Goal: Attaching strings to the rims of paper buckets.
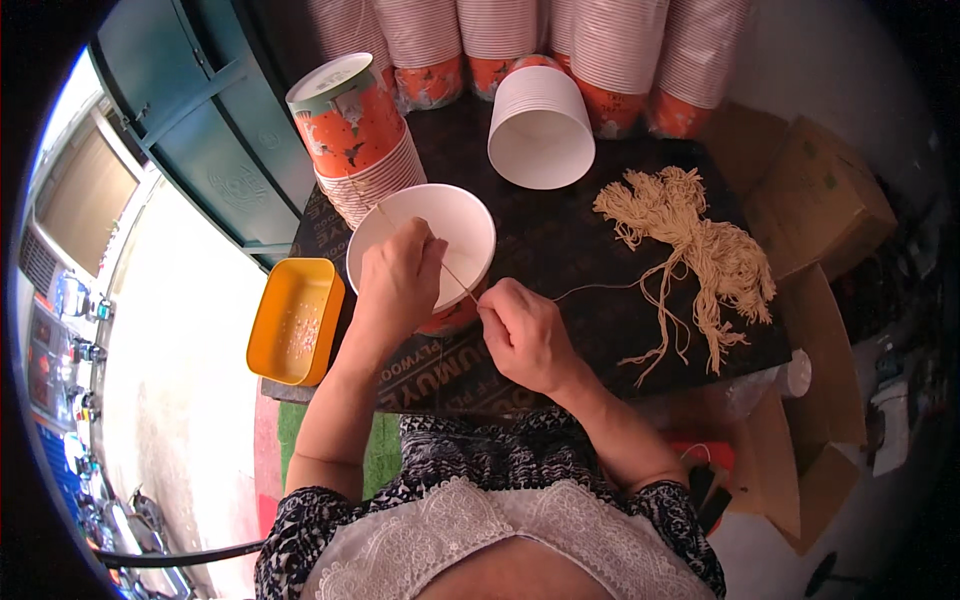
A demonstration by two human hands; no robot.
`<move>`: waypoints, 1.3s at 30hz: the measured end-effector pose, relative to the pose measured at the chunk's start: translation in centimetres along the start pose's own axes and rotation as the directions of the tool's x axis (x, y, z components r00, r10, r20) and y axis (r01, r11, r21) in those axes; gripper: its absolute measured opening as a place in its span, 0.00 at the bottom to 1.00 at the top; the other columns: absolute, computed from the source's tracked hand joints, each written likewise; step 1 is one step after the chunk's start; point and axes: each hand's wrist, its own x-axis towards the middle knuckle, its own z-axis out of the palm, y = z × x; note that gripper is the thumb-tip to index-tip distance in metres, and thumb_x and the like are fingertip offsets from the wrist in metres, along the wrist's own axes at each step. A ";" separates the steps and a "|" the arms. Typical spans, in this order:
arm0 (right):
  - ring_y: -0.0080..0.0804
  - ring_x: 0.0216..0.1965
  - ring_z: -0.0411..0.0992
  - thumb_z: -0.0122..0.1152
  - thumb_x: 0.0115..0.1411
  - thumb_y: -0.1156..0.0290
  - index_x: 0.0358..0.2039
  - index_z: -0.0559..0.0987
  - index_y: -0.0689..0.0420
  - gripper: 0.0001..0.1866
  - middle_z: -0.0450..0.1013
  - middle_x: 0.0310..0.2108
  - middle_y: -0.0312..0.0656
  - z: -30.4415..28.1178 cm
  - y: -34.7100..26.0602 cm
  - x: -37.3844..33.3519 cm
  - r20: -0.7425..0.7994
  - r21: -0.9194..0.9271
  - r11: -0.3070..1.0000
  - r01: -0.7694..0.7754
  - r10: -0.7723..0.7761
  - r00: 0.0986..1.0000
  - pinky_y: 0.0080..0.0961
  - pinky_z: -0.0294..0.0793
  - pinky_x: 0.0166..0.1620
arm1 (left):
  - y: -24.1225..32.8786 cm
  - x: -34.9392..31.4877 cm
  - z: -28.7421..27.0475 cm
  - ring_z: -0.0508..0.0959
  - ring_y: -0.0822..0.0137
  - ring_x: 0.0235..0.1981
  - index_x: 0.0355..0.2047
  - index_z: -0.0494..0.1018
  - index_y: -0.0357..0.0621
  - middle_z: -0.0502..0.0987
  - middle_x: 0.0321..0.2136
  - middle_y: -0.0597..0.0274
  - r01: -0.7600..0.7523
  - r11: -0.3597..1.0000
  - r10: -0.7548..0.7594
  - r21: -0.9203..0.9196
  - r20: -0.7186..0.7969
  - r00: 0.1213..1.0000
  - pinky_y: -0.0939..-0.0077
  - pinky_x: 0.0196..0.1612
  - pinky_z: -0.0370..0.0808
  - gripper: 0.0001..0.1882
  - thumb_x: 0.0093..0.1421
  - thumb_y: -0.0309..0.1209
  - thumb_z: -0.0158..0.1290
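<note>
Over the mouth of a paper bucket (468,222), white inside with orange showing below, my left hand (402,275) is closed in a pinch on a thin string (459,284). The string runs taut down to my right hand (525,335), whose fingers are closed on it beside the bucket's near rim. From there a strand trails right toward a bundle of beige strings (690,250) lying on the dark table (560,235). A short end of string sticks up past my left hand.
Left of the bucket are a yellow tray (262,325) of tiny pale pieces and a stack of orange-printed buckets (355,125). Another bucket (541,125) lies on its side farther back. Wrapped bucket stacks (500,30) line the back. Cardboard boxes (825,195) stand at right.
</note>
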 end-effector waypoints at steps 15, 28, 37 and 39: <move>0.46 0.37 0.76 0.61 0.55 0.83 0.37 0.70 0.63 0.11 0.71 0.41 0.50 0.8 -0.3 0.4 -0.241 -0.030 0.994 0.102 -0.106 0.965 0.33 0.78 0.37 | 1.9 -1.4 -1.3 0.77 0.50 0.34 0.30 0.74 0.37 0.78 0.29 0.53 -0.095 0.964 0.142 -0.250 0.178 0.974 0.62 0.44 0.72 0.03 0.55 0.24 0.55; 0.41 0.34 0.72 0.57 0.57 0.86 0.37 0.70 0.61 0.10 0.68 0.34 0.45 1.7 0.0 0.1 -0.271 0.157 0.983 0.095 -0.050 0.961 0.28 0.72 0.36 | 0.8 -2.3 -1.4 0.76 0.53 0.31 0.27 0.71 0.38 0.75 0.25 0.55 -0.053 0.958 0.101 -0.281 0.156 0.983 0.64 0.43 0.71 0.05 0.51 0.21 0.56; 0.27 0.29 0.68 0.59 0.59 0.83 0.38 0.72 0.60 0.08 0.67 0.30 0.39 2.6 0.2 -0.7 -0.292 0.278 0.959 -0.062 0.146 0.945 0.23 0.69 0.32 | 0.7 -2.9 -1.6 0.77 0.58 0.29 0.29 0.70 0.43 0.74 0.23 0.61 -0.203 0.946 0.256 -0.253 0.199 0.946 0.55 0.57 0.65 0.07 0.52 0.21 0.57; 0.25 0.28 0.68 0.59 0.60 0.82 0.38 0.72 0.60 0.08 0.67 0.30 0.39 2.9 -0.2 -0.6 -0.295 0.305 0.946 -0.109 0.203 0.934 0.22 0.69 0.31 | 1.0 -3.0 -1.9 0.77 0.62 0.34 0.29 0.71 0.44 0.74 0.26 0.65 -0.200 0.959 0.246 -0.201 0.241 0.939 0.53 0.60 0.63 0.09 0.50 0.18 0.58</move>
